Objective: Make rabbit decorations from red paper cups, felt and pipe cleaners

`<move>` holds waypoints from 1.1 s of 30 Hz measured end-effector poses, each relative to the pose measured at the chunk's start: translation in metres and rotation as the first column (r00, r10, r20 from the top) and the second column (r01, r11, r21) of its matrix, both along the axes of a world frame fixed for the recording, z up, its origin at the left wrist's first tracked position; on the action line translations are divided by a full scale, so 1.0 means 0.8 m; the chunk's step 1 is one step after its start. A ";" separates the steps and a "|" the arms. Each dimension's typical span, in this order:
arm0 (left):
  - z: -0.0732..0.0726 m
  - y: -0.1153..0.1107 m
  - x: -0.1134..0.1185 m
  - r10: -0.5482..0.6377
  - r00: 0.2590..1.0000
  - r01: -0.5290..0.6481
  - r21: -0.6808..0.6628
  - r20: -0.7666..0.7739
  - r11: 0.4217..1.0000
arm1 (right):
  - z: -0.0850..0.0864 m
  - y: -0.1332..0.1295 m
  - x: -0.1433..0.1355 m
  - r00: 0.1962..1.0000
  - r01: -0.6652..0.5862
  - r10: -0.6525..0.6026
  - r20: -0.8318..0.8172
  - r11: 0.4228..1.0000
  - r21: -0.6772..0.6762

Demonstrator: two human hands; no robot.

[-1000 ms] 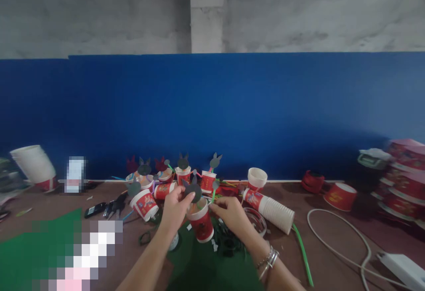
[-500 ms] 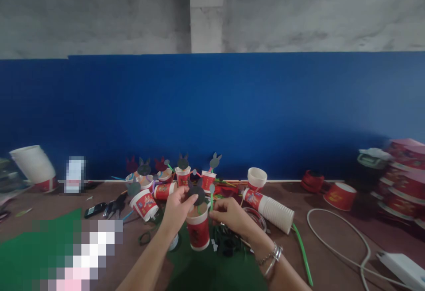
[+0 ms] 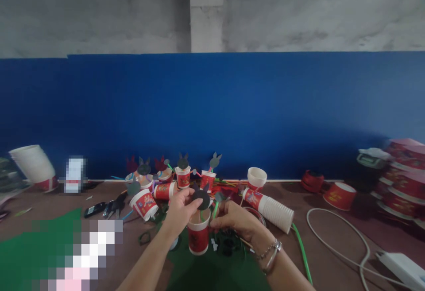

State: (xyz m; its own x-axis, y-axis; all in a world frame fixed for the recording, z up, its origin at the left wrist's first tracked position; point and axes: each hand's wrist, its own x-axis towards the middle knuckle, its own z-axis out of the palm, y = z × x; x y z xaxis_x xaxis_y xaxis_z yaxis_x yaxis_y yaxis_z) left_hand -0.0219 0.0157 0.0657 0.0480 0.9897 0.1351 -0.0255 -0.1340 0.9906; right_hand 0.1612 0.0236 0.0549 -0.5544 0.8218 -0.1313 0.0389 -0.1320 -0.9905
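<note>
A red paper cup (image 3: 198, 241) with a white rim stands upright on a dark green sheet (image 3: 192, 275) in front of me. Above its rim is a dark round paper cut-out with pointed ears (image 3: 201, 199), pinched at its left side between the thumb and fingers of my left hand (image 3: 179, 213). To the right of the cup, my right hand (image 3: 234, 219) is closed at a green straw (image 3: 215, 210) topped by a small dark disc (image 3: 218, 197). Whether the straw's lower end touches the cup is hidden.
Finished-looking eared cups (image 3: 183, 176) stand behind, with a tipped cup (image 3: 144, 204) at left. Stacked cups (image 3: 275, 211) lie at right, near a white cable (image 3: 338, 258) and a power strip (image 3: 403, 269). Scissors (image 3: 113, 207) lie at left. A blue panel (image 3: 212, 114) closes the back.
The eared cut-out has moved slightly right and down with my left hand. The green straw now leans right, its disc lower, and the cup has shifted slightly towards me.
</note>
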 end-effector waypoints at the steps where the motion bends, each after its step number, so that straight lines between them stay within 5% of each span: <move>1: -0.001 0.000 0.001 -0.006 1.000 0.006 -0.001 -0.008 1.000 | -0.002 0.001 0.000 1.000 -0.010 0.010 0.003 1.000 -0.003; 12: -0.006 0.000 0.001 0.005 0.999 -0.005 -0.005 -0.036 1.000 | -0.004 -0.005 -0.014 0.998 0.032 -0.033 -0.050 0.999 -0.009; 24: 0.000 -0.003 0.004 0.026 1.000 -0.027 -0.032 -0.015 0.999 | 0.000 -0.010 -0.023 0.964 -0.117 0.111 -0.241 0.993 -0.008; 29: -0.004 0.005 -0.004 0.091 0.996 -0.091 -0.042 -0.006 0.995 | -0.008 -0.002 -0.023 0.990 0.122 -0.124 0.063 0.992 0.039; 33: -0.011 0.015 -0.015 0.198 0.980 -0.198 -0.009 -0.006 0.980 | -0.008 0.000 -0.025 0.892 0.223 -0.335 0.303 0.909 0.351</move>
State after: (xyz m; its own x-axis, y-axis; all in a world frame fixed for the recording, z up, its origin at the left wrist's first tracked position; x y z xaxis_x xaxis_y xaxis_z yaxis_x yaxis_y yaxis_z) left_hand -0.0340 0.0273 0.0572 -0.1483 0.9809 0.1255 0.0053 -0.1261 0.9920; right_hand 0.1414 0.0235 0.0485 -0.2600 0.9656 0.0044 0.3951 0.1105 -0.9120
